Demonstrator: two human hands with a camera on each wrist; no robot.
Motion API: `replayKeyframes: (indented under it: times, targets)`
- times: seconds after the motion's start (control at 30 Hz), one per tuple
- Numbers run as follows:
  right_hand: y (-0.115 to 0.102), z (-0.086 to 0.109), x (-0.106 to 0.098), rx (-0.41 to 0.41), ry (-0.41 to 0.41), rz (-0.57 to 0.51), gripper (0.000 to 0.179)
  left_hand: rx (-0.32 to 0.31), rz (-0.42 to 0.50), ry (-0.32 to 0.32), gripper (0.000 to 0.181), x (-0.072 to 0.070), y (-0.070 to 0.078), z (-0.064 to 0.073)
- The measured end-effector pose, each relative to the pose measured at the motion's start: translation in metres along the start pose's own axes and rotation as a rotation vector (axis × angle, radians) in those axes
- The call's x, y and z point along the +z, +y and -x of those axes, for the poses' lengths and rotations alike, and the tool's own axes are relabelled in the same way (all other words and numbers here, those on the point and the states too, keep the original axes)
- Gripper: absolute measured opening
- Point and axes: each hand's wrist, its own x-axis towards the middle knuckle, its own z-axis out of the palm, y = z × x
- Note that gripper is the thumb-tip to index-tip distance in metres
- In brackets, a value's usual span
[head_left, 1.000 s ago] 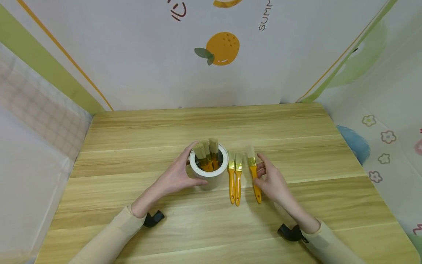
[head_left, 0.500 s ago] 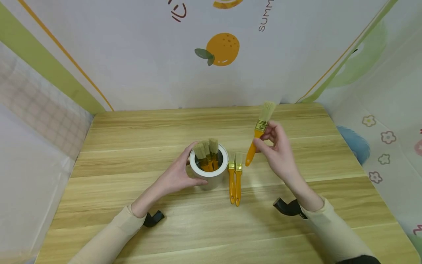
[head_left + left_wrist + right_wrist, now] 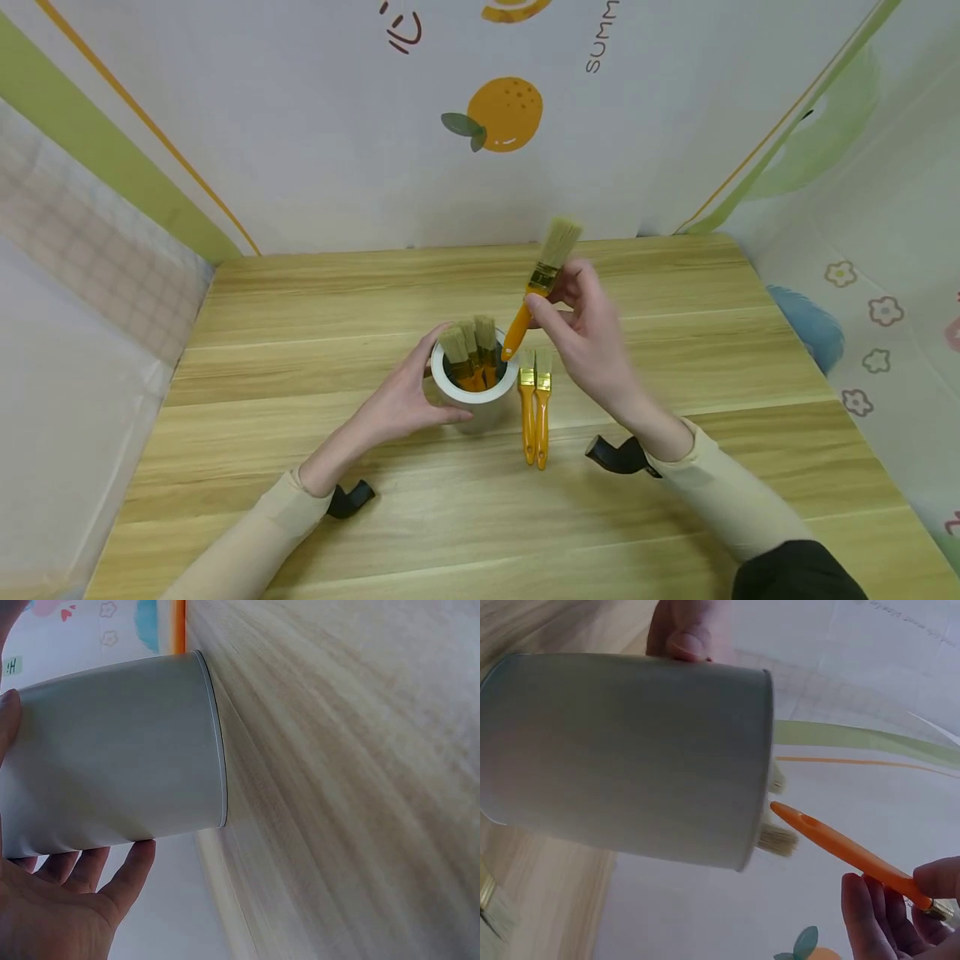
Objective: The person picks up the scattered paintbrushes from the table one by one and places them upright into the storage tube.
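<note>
A white-rimmed pale round container [image 3: 476, 400] stands upright on the table with several paintbrushes [image 3: 471, 346] in it, bristles up. My left hand [image 3: 401, 400] grips its side, thumb at the front and fingers around the back; the left wrist view shows those fingers against the container's wall [image 3: 120, 757]. Between thumb and fingers, my right hand [image 3: 588, 333] pinches an orange-handled paintbrush [image 3: 542, 283], bristles up and tilted right. In the right wrist view, the orange handle's end [image 3: 795, 817] points at the container's mouth. Two more paintbrushes [image 3: 535, 408] lie side by side just right of the container.
The wood-grain table [image 3: 285, 317] extends around both hands. A white wall covering [image 3: 337, 167] with a printed orange rises behind its back edge. Black wrist mounts [image 3: 618, 457] stick out from both forearms.
My right hand has lifted one paintbrush off the table, then carried it left until its handle end is over the container's right rim. The left hand and container have stayed in place.
</note>
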Motion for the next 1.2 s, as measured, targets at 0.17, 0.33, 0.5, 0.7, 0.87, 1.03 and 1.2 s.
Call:
replayKeyframes:
  times: [0.17, 0.33, 0.5, 0.7, 0.87, 1.03, 1.2]
  targets:
    - [0.009, 0.003, 0.009, -0.025, -0.063, 0.098, 0.027, -0.004, 0.002, -0.003, 0.122, -0.001, 0.000, 0.000]
    - [0.017, 0.008, 0.014, -0.036, -0.115, 0.210, 0.026, 0.006, -0.010, -0.001, 0.122, 0.000, -0.001, 0.000]
    - [0.023, 0.011, 0.017, -0.039, -0.144, 0.277, 0.025, 0.015, -0.009, -0.002, 0.121, 0.000, -0.002, 0.000]
    - [0.028, 0.012, 0.018, -0.055, -0.147, 0.287, 0.026, 0.021, -0.001, -0.003, 0.120, 0.000, -0.002, 0.000]
    - [0.027, 0.012, 0.015, -0.055, -0.117, 0.271, 0.027, 0.003, 0.006, 0.002, 0.122, 0.000, -0.002, 0.000]
    - [0.031, 0.013, 0.006, -0.015, -0.081, 0.265, 0.027, -0.019, 0.006, 0.001, 0.124, 0.000, -0.001, 0.000]
    - [0.041, 0.018, -0.004, 0.095, -0.090, 0.245, 0.035, -0.034, -0.010, -0.004, 0.125, 0.000, 0.001, 0.000]
